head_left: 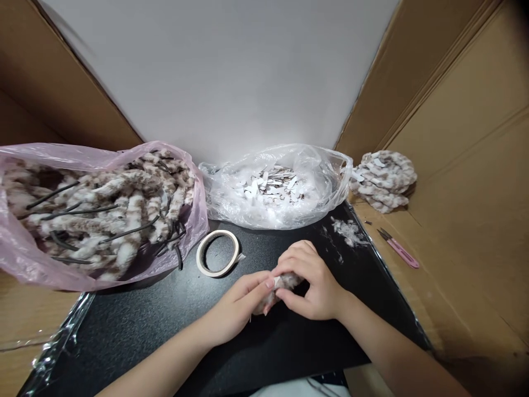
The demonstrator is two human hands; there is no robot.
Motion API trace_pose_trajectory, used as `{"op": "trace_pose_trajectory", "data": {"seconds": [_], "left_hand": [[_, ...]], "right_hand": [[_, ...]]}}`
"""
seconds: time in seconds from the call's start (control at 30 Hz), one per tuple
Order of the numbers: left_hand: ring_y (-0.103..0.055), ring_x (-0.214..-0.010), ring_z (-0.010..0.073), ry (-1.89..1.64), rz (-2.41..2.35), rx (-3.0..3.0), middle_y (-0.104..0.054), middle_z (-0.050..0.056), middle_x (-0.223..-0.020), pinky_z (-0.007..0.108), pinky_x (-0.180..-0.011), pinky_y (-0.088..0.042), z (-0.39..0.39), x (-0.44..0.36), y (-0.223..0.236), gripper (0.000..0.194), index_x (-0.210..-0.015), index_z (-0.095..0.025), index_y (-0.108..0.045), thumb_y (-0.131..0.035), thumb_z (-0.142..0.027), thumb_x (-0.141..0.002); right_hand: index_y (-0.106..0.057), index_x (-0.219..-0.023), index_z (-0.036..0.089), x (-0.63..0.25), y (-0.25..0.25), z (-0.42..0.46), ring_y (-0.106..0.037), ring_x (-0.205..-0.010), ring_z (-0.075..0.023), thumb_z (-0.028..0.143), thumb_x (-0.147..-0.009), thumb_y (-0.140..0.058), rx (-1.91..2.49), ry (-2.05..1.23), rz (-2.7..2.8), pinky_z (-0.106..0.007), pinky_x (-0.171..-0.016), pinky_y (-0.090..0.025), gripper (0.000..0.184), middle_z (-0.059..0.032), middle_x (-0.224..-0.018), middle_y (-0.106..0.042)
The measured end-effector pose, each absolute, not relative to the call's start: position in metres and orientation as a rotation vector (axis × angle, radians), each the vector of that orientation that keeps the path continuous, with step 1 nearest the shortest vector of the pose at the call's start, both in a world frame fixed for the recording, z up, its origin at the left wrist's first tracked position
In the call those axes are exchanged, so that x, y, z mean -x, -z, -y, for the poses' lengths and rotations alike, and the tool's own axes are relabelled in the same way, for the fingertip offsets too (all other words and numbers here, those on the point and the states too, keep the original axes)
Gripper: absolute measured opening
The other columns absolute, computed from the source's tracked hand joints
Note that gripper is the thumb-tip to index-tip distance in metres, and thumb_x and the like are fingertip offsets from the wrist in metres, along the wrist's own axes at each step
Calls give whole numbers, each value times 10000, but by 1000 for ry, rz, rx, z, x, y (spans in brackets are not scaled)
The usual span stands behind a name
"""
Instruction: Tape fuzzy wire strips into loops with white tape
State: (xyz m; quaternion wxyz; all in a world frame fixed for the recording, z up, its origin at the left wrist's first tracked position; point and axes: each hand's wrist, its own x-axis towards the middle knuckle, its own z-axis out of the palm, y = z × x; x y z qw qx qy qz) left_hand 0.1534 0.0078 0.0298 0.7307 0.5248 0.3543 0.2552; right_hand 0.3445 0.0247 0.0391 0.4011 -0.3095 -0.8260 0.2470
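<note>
1. Pinching from both sides is done with bare fingers: a brown-and-white fluffy piece (pixel 290 280) is clamped in the grip of the left hand (pixel 231 313) and the right hand (pixel 321 284), just above the black speckled bench (pixel 140 325). It is probably held this way so that the small white patch (pixel 277 280) on it can be steadied.
2. Beyond the left hand, a cream ring of tape (pixel 200 255) is laid flat, its loose end lifted towards the hands, seemingly for easy reach.
3. Farther out, striped furry lengths (pixel 132 209) and dark cords (pixel 138 229) are gathered in an open pink plastic bag (pixel 201 212); white tags (pixel 285 187) are kept in a crumpled clear plastic bag (pixel 264 219), probably to stop scattering.
4. To the right, pale fluff (pixel 350 232) is strewn; past the bench edge, a coiled furry bundle (pixel 386 182) and a slim pink-handled tool (pixel 400 251) are set down.
5. Most of the piece is covered by fingers, so its full shape cannot be told. The pink bag is cut off at the left, its lower contents are hidden, and the tags' details are blurred.
</note>
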Motion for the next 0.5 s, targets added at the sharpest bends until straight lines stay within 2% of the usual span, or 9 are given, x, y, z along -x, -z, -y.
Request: {"op": "trace_pose_trajectory", "data": {"seconds": [0.13, 0.27, 0.5], "left_hand": [[-371, -676, 132, -534, -847, -1311, -430, -14, -707, 239, -627, -325, -6, -153, -38, 278, -762, -162, -514, -448, -373, -931], [-419, -714, 151, -503, -955, -1517, -501, -5, -756, 258, -671, -334, -3, -156, -43, 283, -798, -178, -521, -405, -380, -958], [-498, -728, 180, -519, -1095, -1829, -602, 12, -780, 302, -730, -309, 0, -161, -40, 229, -804, -194, -543, -420, -299, -965]], "right_hand": [[-604, -814, 201, -342, -37, -24, -551, -757, -174, 171, -742, -575, 819, -600, 2119, -370, -783, -362, 83, -5, -749, -633], [-607, -758, 196, -339, -35, -23, -535, -730, -167, 181, -743, -578, 884, -586, 2088, -361, -760, -354, 35, -1, -719, -627], [-583, -661, 185, -335, -39, -18, -533, -702, -149, 133, -763, -570, 1002, -581, 2021, -335, -728, -347, 116, 4, -665, -612]]}}
